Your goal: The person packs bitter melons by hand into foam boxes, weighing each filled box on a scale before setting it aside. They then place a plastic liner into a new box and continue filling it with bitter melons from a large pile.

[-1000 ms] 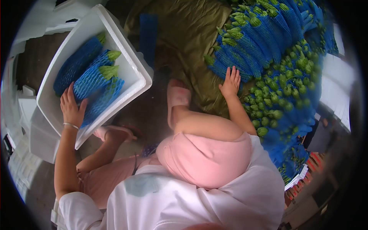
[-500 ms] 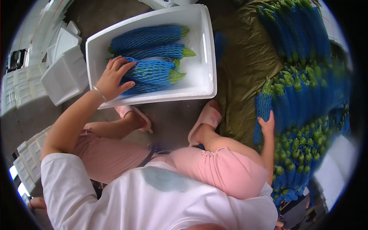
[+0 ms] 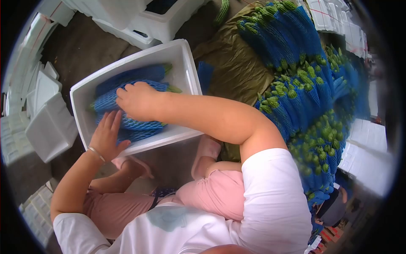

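Note:
In a white foam box (image 3: 192, 70) lie several green gourds in blue net sleeves (image 3: 131, 78). My right hand (image 3: 137, 101) reaches in from the right, palm down with fingers curled over a netted gourd (image 3: 105, 101) in the middle of the box. Just below and to the left, my left hand (image 3: 106, 135) rests with fingers spread on the netted gourds near the front wall. A bracelet is on the left wrist. Part of the gourds is hidden under both hands.
Rows of netted gourds (image 3: 296, 106) lie on a brown-gold sheet (image 3: 237, 63) at the right. White foam boxes and lids (image 3: 53, 131) stand at the left, with more boxes (image 3: 165, 21) behind. A loose gourd (image 3: 221, 12) lies at the back. Another person (image 3: 332, 209) shows at lower right.
My right hand has gone from a netted gourd in the rows at the right to the inside of the box. The view has turned, so the box appears lower and further left.

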